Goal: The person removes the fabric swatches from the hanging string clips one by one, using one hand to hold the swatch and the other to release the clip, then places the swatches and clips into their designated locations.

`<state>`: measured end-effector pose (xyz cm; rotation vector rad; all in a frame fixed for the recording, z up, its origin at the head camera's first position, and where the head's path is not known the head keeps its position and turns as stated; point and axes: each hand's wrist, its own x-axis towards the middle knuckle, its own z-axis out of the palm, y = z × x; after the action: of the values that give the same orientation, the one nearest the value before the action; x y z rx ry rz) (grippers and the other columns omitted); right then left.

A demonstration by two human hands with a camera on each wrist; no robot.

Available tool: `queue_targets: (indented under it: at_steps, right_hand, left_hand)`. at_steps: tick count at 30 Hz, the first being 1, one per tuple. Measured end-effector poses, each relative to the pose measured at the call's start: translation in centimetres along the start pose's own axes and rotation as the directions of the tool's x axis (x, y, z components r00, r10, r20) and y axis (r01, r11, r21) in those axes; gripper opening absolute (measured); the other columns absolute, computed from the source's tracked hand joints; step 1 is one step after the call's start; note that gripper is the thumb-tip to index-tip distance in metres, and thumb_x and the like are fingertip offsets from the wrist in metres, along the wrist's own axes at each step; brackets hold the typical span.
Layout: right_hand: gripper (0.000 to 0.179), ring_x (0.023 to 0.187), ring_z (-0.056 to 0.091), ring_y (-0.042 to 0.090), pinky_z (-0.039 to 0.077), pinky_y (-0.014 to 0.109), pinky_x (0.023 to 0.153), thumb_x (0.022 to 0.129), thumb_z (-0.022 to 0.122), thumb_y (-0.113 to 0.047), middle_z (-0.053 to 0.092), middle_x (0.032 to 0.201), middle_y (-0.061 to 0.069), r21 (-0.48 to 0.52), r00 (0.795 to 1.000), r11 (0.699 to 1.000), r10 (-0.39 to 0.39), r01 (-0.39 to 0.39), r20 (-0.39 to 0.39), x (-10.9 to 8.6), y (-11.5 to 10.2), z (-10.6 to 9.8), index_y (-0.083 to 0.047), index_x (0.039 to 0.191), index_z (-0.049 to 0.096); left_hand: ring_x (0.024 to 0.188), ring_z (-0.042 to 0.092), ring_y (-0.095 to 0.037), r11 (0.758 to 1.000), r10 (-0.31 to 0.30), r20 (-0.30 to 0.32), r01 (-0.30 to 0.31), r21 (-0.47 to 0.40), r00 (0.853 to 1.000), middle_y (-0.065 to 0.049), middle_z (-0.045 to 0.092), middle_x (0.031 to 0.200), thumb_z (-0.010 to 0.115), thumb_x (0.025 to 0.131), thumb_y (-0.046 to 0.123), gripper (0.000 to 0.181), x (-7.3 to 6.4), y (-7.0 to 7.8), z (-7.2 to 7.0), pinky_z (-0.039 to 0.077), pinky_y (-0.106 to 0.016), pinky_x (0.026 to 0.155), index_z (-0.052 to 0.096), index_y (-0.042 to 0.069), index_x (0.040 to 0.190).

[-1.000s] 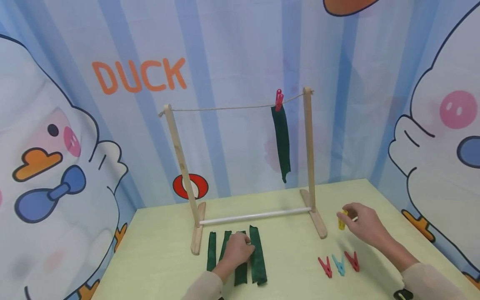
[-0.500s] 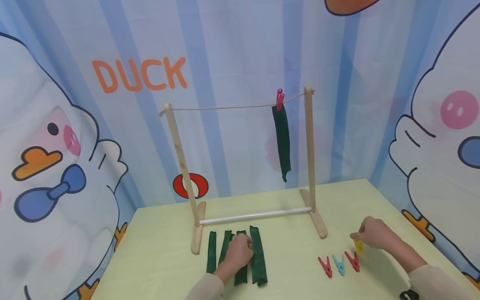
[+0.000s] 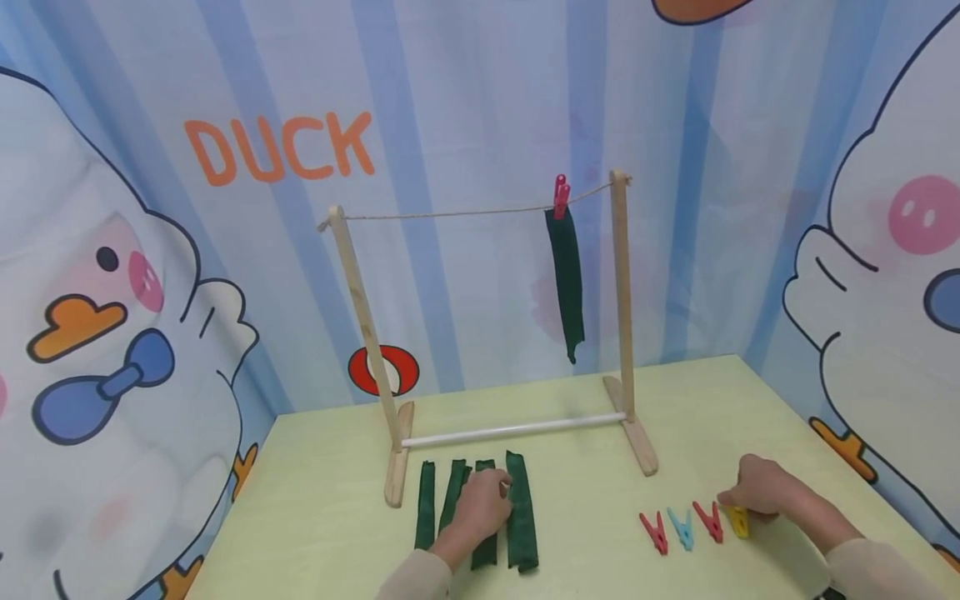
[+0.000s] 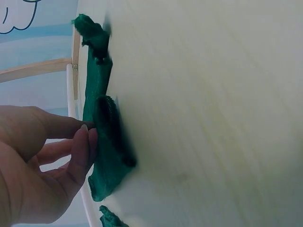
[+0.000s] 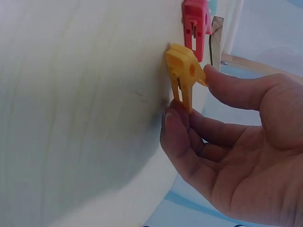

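Note:
In the head view my left hand (image 3: 480, 507) is over several dark green fabric strips (image 3: 522, 512) laid side by side. The left wrist view shows its thumb and fingertips pinching the edge of one green strip (image 4: 113, 137). My right hand (image 3: 761, 485) is low over the table at the right, with a yellow clothespin (image 5: 182, 71) between thumb and fingers, close to the tabletop. Just left of it lie a red clothespin (image 3: 708, 521), a light blue clothespin (image 3: 682, 529) and another red clothespin (image 3: 656, 533) in a row.
Behind the strips stands a wooden frame (image 3: 622, 308) with a cord (image 3: 450, 215) across its top and a white rod (image 3: 517, 430) low down. A green strip (image 3: 566, 275) hangs from the cord under a red-pink clothespin (image 3: 561, 198). A duck-print curtain (image 3: 480, 100) encloses the table (image 3: 585, 517).
My right hand has carried the yellow clothespin down and to the right, to the end of the clothespin row. My left hand has stayed over the strips.

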<state>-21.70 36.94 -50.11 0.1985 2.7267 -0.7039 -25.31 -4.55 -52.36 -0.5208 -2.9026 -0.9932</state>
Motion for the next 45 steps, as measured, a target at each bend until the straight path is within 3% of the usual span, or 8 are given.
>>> queue_targets:
  at_steps: [12, 31, 45]
  right_hand:
    - [0.04, 0.053, 0.049, 0.011, 0.04, 0.02, 0.051, 0.089, 0.075, -0.03, 0.055, 0.067, 0.005, -0.013, 1.0, 1.0, -0.01, 0.01, 0.002, -0.22, 0.35, 0.43, 0.004, 0.086, 0.053]
    - [0.041, 0.054, 0.05, 0.011, 0.041, 0.022, 0.053, 0.087, 0.078, -0.032, 0.057, 0.066, 0.005, -0.001, 0.999, 0.999, -0.035, 0.035, -0.021, -0.63, 0.2, 0.52, 0.005, 0.083, 0.06]
    - [0.038, 0.049, 0.043, 0.007, 0.038, 0.021, 0.05, 0.097, 0.064, -0.031, 0.049, 0.056, -0.003, 0.006, 0.999, 1.0, -0.027, 0.028, -0.028, -0.79, 0.09, 0.1, 0.003, 0.08, 0.064]
  left_hand:
    - [0.079, 0.062, -0.022, 1.0, -0.013, 0.017, 0.013, -0.006, 1.0, -0.008, 0.066, 0.088, 0.072, 0.08, -0.01, 0.027, 0.07, 0.26, 0.45, 0.053, -0.038, 0.06, 0.071, -0.002, 0.106]
    - [0.081, 0.064, -0.027, 1.0, -0.008, 0.02, 0.008, -0.018, 1.0, -0.011, 0.068, 0.09, 0.071, 0.079, -0.012, 0.03, -0.07, 0.49, -0.14, 0.053, -0.038, 0.058, 0.071, -0.002, 0.107]
    - [0.082, 0.064, -0.028, 0.999, 0.01, 0.023, -0.009, -0.037, 1.0, -0.012, 0.068, 0.092, 0.068, 0.08, -0.013, 0.031, 0.08, 0.07, -0.06, 0.052, -0.037, 0.059, 0.07, -0.001, 0.108]
